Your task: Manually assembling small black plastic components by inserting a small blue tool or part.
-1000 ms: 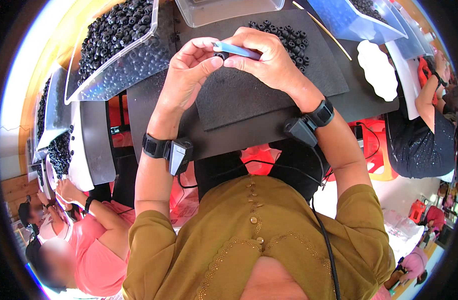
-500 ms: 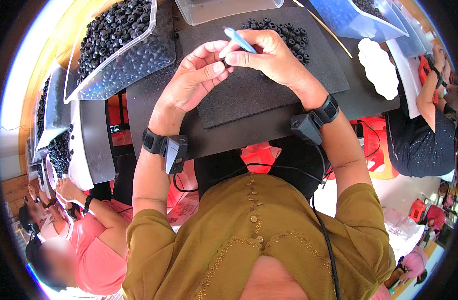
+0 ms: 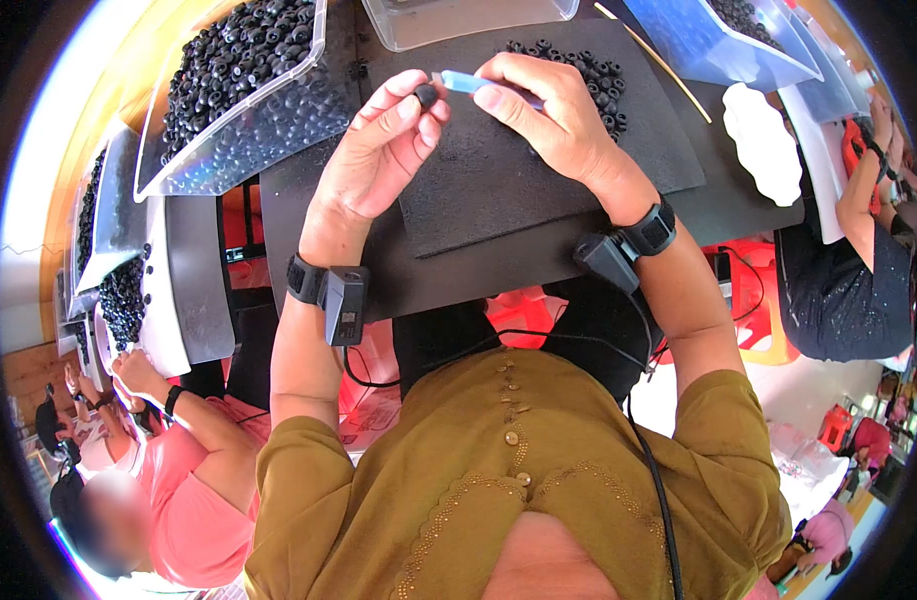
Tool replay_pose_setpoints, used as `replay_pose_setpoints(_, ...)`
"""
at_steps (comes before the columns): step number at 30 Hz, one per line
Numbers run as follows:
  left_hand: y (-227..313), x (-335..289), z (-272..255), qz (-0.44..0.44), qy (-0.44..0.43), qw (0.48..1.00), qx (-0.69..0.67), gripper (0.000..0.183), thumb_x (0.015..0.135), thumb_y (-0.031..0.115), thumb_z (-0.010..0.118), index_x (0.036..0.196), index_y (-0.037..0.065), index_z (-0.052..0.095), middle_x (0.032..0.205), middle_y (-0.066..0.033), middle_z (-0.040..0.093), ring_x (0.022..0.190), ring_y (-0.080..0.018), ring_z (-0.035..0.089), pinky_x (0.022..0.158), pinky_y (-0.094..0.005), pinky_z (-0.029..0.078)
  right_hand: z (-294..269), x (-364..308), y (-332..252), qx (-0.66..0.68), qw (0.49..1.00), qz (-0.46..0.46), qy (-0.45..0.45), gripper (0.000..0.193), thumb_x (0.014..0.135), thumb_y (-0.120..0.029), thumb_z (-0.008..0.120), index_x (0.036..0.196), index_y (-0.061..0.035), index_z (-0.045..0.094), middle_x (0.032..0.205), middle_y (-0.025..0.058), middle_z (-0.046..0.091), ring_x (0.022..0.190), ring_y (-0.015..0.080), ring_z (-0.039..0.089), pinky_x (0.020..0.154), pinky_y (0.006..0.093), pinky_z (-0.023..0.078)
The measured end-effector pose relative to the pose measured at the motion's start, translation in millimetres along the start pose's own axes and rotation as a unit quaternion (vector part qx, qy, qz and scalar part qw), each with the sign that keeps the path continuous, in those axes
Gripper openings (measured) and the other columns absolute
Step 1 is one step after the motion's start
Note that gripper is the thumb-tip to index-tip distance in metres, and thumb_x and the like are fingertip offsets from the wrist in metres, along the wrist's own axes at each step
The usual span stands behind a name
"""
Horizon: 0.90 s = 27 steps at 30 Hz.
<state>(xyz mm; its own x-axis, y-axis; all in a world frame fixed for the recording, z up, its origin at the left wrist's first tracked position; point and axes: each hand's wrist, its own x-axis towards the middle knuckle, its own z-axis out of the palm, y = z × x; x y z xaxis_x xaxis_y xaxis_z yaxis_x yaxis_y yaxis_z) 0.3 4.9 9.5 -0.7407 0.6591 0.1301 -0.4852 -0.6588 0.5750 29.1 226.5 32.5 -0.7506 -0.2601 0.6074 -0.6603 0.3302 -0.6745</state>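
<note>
Between the thumb and fingers of my left hand is a small round black rubber piece. My right hand grips a slim tool with a light-blue handle, its tip pointing left toward the piece. Whether the tip touches the piece I cannot tell. Both hands are raised over a dark mat on the black table. Beyond my right hand, a pile of similar black pieces lies on the mat.
A clear bin heaped with black pieces stands at the left. Another clear container sits at the far edge, a blue bin at far right. A thin stick and a white scalloped object lie right. Co-workers sit on both sides.
My hands have drawn apart slightly. The blue-handled tool has swung from steeply tilted to nearly level, and the black piece now shows more plainly in my left fingers.
</note>
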Motion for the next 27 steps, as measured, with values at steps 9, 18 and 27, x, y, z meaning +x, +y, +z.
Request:
replay_pose_setpoints(9, 2.6, 1.1, -3.4, 0.021, -0.003, 1.000, 0.012, 0.022, 0.094, 0.005, 0.060, 0.117, 0.006, 0.061, 0.112, -0.0110, 0.062, 0.098, -0.0195, 0.062, 0.087, -0.0267, 0.054, 4.1, -1.6, 3.0, -0.127, 0.991, -0.053, -0.004, 0.027, 0.090, -0.036, 0.063, 0.091, -0.0090, 0.066, 0.076, 0.0091, 0.062, 0.069, 0.0313, 0.062, 0.060, 0.0380, 0.049)
replay_pose_setpoints(18, 2.5, 1.2, -3.7, 0.037, 0.004, 0.997, 0.072, 0.018, 0.095, 0.006, 0.060, 0.112, 0.006, 0.061, 0.109, -0.0094, 0.064, 0.097, -0.0186, 0.062, 0.086, -0.0271, 0.052, 2.4, -2.8, 4.6, -0.143, 0.987, -0.071, 0.006, 0.025, 0.092, -0.028, 0.065, 0.093, -0.0032, 0.065, 0.075, 0.0078, 0.059, 0.058, 0.0204, 0.054, 0.054, 0.0303, 0.042)
replay_pose_setpoints(27, 3.3, 0.9, -3.3, 0.049, 0.003, 0.994, 0.101, 0.015, 0.096, 0.007, 0.059, 0.110, 0.006, 0.061, 0.109, -0.0085, 0.064, 0.096, -0.0174, 0.062, 0.086, -0.0267, 0.052, 2.3, -2.6, 2.5, -0.168, 0.985, -0.045, 0.001, 0.024, 0.089, -0.035, 0.064, 0.086, -0.0104, 0.065, 0.073, 0.0079, 0.061, 0.066, 0.0303, 0.062, 0.058, 0.0385, 0.049)
